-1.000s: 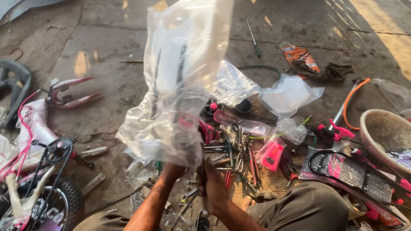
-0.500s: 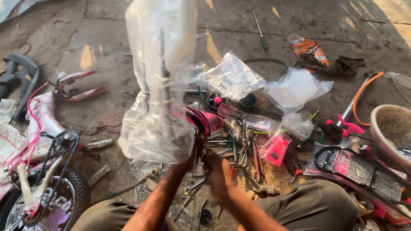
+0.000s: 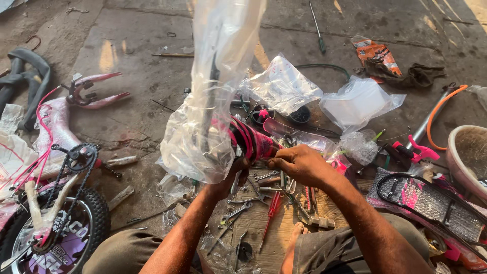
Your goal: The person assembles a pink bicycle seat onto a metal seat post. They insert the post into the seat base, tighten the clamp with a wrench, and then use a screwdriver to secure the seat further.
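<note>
My left hand point(image 3: 229, 177) grips the lower end of a tall bike part wrapped in a clear plastic bag point(image 3: 213, 96), which stands upright in front of me. A pink and black striped grip point(image 3: 252, 141) sticks out of the bag's bottom to the right. My right hand point(image 3: 300, 163) pinches the end of that pink grip. Wrenches and screwdrivers point(image 3: 264, 203) lie on the board right under both hands.
A small pink bicycle with chain and wheel point(image 3: 56, 213) lies at the left. Empty clear bags point(image 3: 324, 96) sit behind the tools. A pink and black basket point(image 3: 431, 200) and a round tub point(image 3: 469, 152) are at the right. A screwdriver point(image 3: 317, 25) lies far back.
The wrapped part has swung upright and nearer to the middle. My right hand has come up from below and taken the pink grip's end.
</note>
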